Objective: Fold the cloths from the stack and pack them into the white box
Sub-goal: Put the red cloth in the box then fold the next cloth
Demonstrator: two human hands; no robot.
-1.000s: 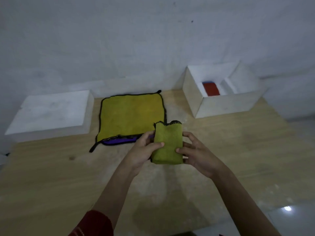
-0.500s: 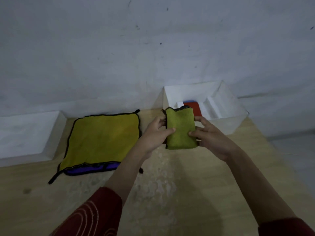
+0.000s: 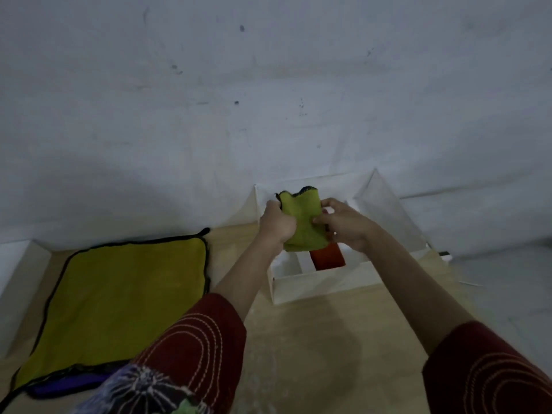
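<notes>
A folded yellow-green cloth (image 3: 301, 222) is held upright over the open white box (image 3: 316, 283). My left hand (image 3: 276, 224) grips its left edge and my right hand (image 3: 343, 225) pinches its right edge. Inside the box a folded red cloth (image 3: 327, 258) stands in a middle compartment, partly hidden by the held cloth. The stack of flat cloths (image 3: 125, 297) lies on the table to the left, a yellow one with black trim on top and a purple one (image 3: 68, 383) showing beneath.
A white box lid (image 3: 18, 276) sits at the far left edge. The wooden table (image 3: 313, 354) stands against a pale wall (image 3: 268, 100). The white box has inner dividers and an open flap (image 3: 385, 210) at its right side.
Both hands have carried the folded yellow-green cloth forward from above the table to over the white box. The view has moved closer to the wall.
</notes>
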